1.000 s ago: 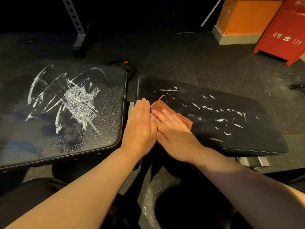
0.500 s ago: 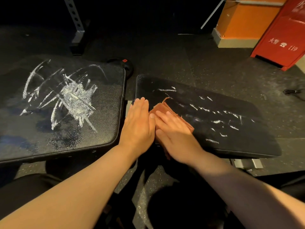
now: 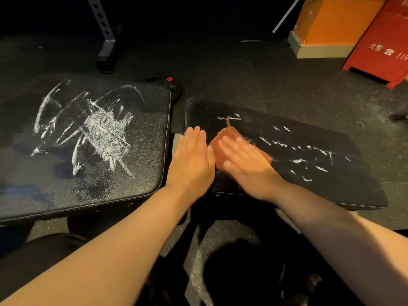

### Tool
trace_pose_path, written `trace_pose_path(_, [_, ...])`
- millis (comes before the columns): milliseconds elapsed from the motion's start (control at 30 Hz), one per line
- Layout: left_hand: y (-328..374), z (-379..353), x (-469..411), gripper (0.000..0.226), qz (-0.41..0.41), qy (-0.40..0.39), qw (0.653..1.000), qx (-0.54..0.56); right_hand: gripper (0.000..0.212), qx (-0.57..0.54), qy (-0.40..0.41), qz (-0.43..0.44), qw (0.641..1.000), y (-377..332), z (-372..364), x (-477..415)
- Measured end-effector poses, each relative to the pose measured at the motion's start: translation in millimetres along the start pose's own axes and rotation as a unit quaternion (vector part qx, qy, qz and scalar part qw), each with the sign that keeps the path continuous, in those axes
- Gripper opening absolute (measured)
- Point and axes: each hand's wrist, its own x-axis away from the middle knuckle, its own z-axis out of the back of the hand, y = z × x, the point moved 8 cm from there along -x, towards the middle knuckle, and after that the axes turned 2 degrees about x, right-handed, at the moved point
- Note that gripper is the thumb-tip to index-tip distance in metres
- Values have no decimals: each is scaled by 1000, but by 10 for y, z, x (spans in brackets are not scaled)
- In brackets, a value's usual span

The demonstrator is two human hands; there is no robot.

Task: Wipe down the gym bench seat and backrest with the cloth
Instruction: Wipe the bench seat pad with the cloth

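Two black pads of the bench fill the view: a wide pad (image 3: 84,138) on the left, smeared with a dense white chalk scribble (image 3: 97,129), and a longer narrow pad (image 3: 287,173) on the right, dotted with short white marks (image 3: 295,151). Separated by a narrow gap, with speckled dark floor (image 3: 242,74) behind and a red box (image 3: 382,40) at the far right (which pad is seat and which backrest cannot be told from here).

Then the left hand (image 3: 192,160), flat and open, fingers together, resting on the near left end of the narrow pad just beside the gap; probably planted there to brace the body and steady the pad.

Then the right hand (image 3: 245,164), also flat and open, palm pressing down rather than gripping, blurred as if mid-stroke, touching the left hand along the thumb side.

Smallest, the orange cloth (image 3: 220,140), pinned under the right palm on the narrow pad, a frayed corner poking out ahead. Spread flat, likely to cover more surface per pass. Most chalk unwiped on both pads, so early going.
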Motion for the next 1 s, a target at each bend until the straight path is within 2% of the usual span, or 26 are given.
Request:
trace_pose_path(100, [2, -22, -11, 53, -4, -5, 1000, -26, 79, 86, -32, -95, 991, 334, -54, -364])
trace_pose_path(167, [19, -24, -25, 55, -9, -5, 999, -46, 93, 97, -32, -148, 984, 306, -104, -551])
trace_pose_path(200, [22, -21, -42, 56, -8, -5, 999, -49, 91, 88, -24, -143, 986, 227, -128, -588])
trace_pose_path(300, [4, -25, -122, 51, 2, -13, 999, -36, 59, 25, 5, -38, 999, -119, -114, -382])
trace_pose_path(367, [1, -27, -176, 50, 3, -10, 999, -36, 62, -10, 16, -1, 1000, -83, 29, -200])
trace_pose_path(400, [0, -24, -197, 48, 2, -7, 999, -36, 62, -3, -3, -7, 1000, 29, 69, -194])
trace_pose_path(500, [-20, -23, -219, 45, 12, -1, 1000, -18, 57, -7, -22, -115, 993, 424, 155, -438])
trace_pose_path(567, [-35, -23, -214, 46, 15, 2, 1000, -18, 66, 5, -10, -168, 986, 371, 149, -579])
trace_pose_path(600, [-37, -30, -213, 47, 15, -1, 1000, -18, 74, 28, -11, -151, 988, 276, 109, -616])
trace_pose_path(633, [-34, -32, -219, 48, 13, -4, 1000, -12, 73, 22, -9, -142, 990, 221, 51, -604])
trace_pose_path(700, [-28, -9, -265, 48, 8, -2, 1000, 15, 61, 17, -7, -67, 998, 59, -4, -456])
trace_pose_path(800, [-3, 23, -356, 48, -3, 8, 999, 41, 62, -20, -30, 36, 999, 101, 55, -280])
trace_pose_path(867, [-19, 13, -368, 47, -5, 2, 999, 43, 62, -25, -56, -9, 998, 390, 56, -459])
trace_pose_path(967, [-58, -61, -368, 46, -14, 8, 1000, 9, 64, 11, -32, -138, 990, 524, 71, -732])
trace_pose_path(1000, [-53, -90, -367, 45, -18, 11, 1000, 5, 60, 7, -23, -153, 988, 440, 50, -774])
